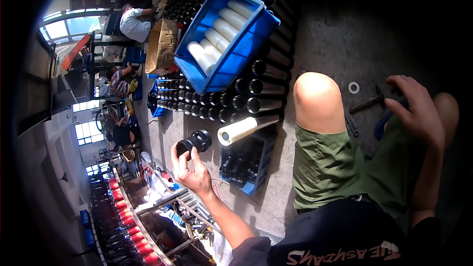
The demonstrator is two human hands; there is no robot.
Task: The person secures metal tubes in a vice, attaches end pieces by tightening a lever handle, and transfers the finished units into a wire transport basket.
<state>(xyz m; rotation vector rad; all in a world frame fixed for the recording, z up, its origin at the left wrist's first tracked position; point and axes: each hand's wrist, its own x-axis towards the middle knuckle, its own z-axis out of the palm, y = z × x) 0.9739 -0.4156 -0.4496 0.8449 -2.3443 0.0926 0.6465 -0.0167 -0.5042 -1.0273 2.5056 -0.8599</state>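
Note:
My left hand (193, 170) holds a black, stepped cylindrical fitting (199, 141) between thumb and fingers, raised over the floor. Just right of that fitting is a cream-white cylinder (235, 133) with a hole in its end face, at the end of a metal tube (268, 120). Below it, a blue bin (251, 187) is filled with similar black parts (238, 165). My right hand (415, 106) hovers by my right knee with fingers apart, holding nothing. Close to its fingertips lies a hammer (368, 102).
A blue crate (231, 76) of white cylinders (219, 34) sits on stacked, black-ended tubes (266, 86). By my left knee lie a white ring (354, 87) and a wrench (351, 122). A cardboard box (161, 47) and two seated people (135, 23) are at far left.

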